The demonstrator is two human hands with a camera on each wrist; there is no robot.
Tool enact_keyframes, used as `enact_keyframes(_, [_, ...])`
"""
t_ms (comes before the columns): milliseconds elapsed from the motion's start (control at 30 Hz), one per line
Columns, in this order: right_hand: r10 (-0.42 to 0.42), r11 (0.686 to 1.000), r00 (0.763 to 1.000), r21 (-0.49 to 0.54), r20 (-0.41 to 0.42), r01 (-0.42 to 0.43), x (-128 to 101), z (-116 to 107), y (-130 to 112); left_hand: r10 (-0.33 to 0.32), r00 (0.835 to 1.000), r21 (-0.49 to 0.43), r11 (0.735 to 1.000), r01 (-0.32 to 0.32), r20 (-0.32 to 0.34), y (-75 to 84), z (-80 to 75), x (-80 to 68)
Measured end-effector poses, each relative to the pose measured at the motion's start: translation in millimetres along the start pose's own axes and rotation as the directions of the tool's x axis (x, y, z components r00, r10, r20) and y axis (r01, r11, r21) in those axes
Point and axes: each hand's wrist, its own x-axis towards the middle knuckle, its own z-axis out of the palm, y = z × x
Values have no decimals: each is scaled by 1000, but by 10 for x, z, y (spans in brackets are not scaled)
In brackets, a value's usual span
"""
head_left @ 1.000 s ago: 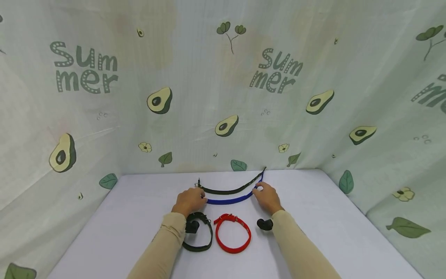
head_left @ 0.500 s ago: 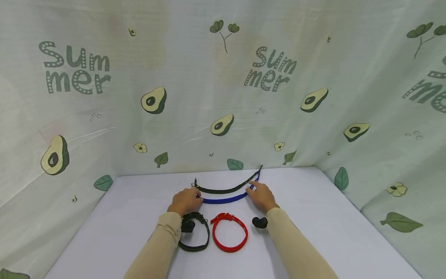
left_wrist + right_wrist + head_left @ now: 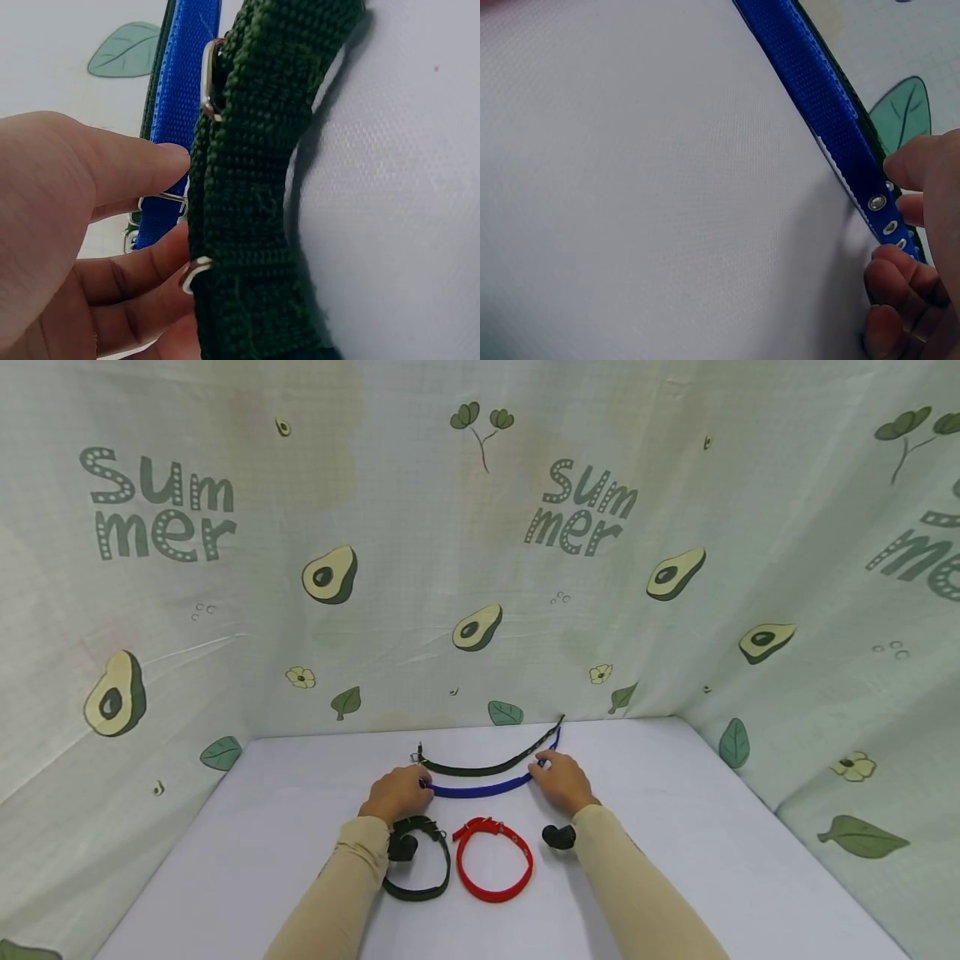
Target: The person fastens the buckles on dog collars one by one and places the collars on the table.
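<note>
A blue collar strap (image 3: pixel 480 790) lies stretched out flat on the white table (image 3: pixel 712 827). My left hand (image 3: pixel 422 785) pinches its buckle end (image 3: pixel 161 201) between thumb and fingers. My right hand (image 3: pixel 542 766) pinches the eyelet end (image 3: pixel 877 202) of the same strap. A dark green strap (image 3: pixel 487 768) lies just behind the blue one, curved the same way. In the left wrist view the blue strap (image 3: pixel 180 75) runs away past a thick dark green looped collar (image 3: pixel 247 187) in the foreground.
Nearer to me a red looped collar (image 3: pixel 492 860) lies between my forearms, and the dark green looped collar (image 3: pixel 420 872) sits under my left wrist. Avocado-print cloth walls (image 3: pixel 480 568) close in the table at the back and on both sides.
The head view has shifted slightly. Both hands stay on the ends of the blue strap, which lies as before.
</note>
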Motion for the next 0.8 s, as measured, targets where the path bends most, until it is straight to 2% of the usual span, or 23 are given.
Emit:
enact_keyframes(533, [19,1000,996,14,-82,-17,-27,-28,26,5,1000,-1,1000,-5,11,-19,-26,-11])
enact_keyframes(800, [17,1000,997,27,-78,-15,-53,-33,39,12,1000,-21,1000,-13,-23,-31,-76,-69])
